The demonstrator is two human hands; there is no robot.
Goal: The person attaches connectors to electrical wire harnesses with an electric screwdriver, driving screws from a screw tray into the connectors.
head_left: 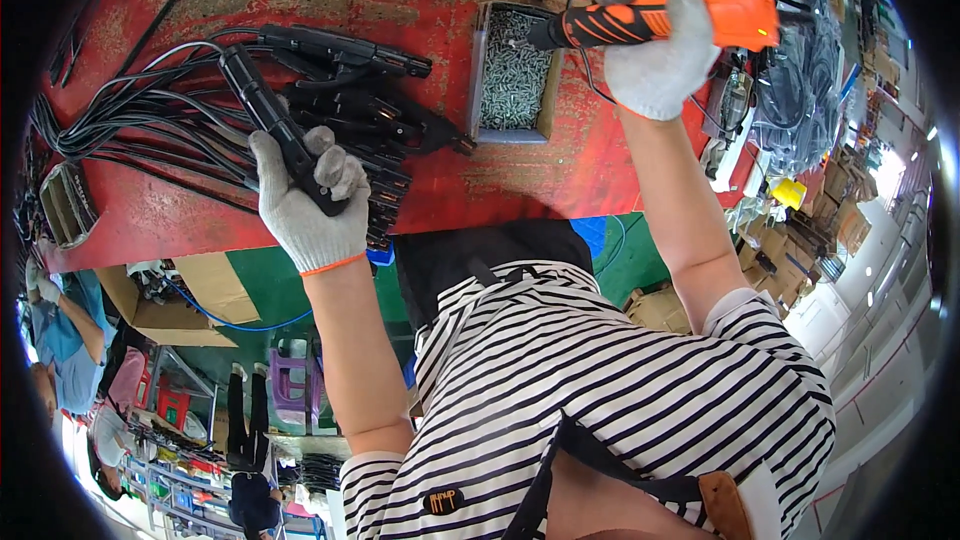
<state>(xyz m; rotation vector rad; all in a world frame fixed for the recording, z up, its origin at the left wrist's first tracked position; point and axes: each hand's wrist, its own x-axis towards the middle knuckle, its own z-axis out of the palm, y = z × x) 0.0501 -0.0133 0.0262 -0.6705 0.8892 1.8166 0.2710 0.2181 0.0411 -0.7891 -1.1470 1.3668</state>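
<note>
My left hand (pixel 315 210), in a white knit glove with grey fingertips, is closed around a long black handle (pixel 258 95) with a cable at its far end. More black cabled handles (pixel 345 52) lie in a heap beside and beyond it. Gloved the same way, my right hand (pixel 662 65) grips an orange and black power screwdriver (pixel 745 15) held nearly level. Its dark nose points left, over the far right corner of an open box (pixel 512 136) of small silver screws (pixel 515 70). Whether the nose touches the screws, I cannot tell.
The worn red tabletop (pixel 440 180) holds a bundle of black cables (pixel 120 125) at the left. Plastic-wrapped black parts (pixel 800 90) are piled at the right. Below the near edge stands an open cardboard box (pixel 190 305). Other people are in the background at lower left.
</note>
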